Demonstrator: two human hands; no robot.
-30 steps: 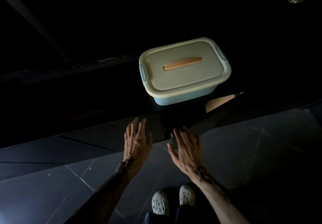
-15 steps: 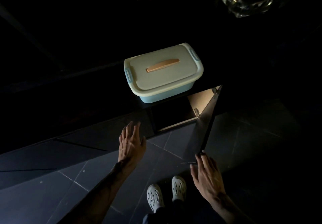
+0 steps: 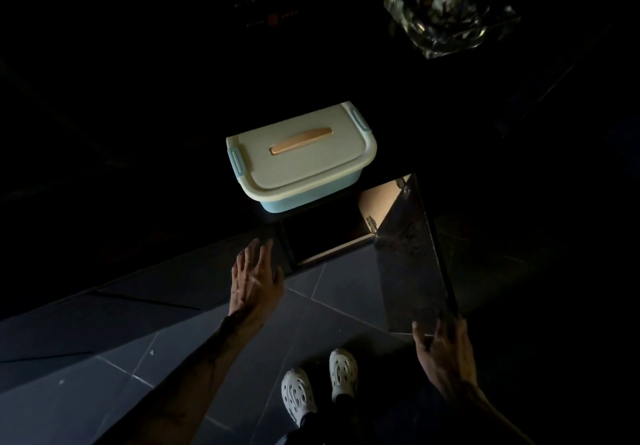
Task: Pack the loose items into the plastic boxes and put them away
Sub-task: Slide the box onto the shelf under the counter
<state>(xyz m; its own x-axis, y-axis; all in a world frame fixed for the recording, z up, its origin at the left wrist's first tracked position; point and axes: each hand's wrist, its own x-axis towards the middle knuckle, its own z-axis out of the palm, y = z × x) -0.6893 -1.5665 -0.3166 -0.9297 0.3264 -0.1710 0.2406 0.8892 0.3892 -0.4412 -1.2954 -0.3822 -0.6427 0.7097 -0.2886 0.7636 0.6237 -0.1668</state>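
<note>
Clearly the box lies straight beyond the nearer left hand, long side crosswise; its fingers are spread, empty, while the right hand lays straight fingers against the open cupboard door

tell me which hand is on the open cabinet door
The right hand: it touches the near corner of the swung-open dark door. The left hand is spread out left of the opening, apart from the door.

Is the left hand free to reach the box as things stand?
Likely yes: the left hand is open and empty, near the box, with nothing seen between; the right hand touches the open door.
</note>
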